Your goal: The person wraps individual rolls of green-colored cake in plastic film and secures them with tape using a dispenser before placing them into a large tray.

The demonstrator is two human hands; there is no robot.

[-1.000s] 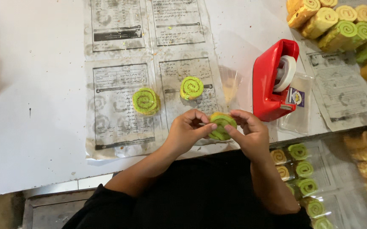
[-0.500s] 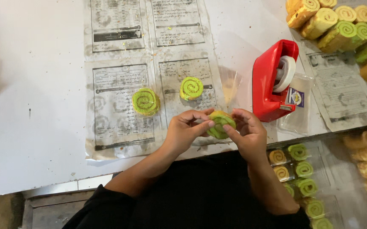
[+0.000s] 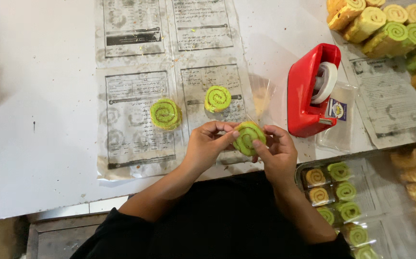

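Both hands pinch one green swirl roll slice [image 3: 248,138] over worktop [image 3: 44,115] near edge: left hand [image 3: 207,146] grip at 9 o'clock, right hand [image 3: 277,152] at 4. Hold edges lightly, avoid crushing. Red tape dispenser [image 3: 308,96] at 2 o'clock.

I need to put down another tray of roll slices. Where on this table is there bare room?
The white table left of the printed sheets is bare and wide. Crowded: the right side, with the red tape dispenser, the cake rolls and the tray of wrapped slices.
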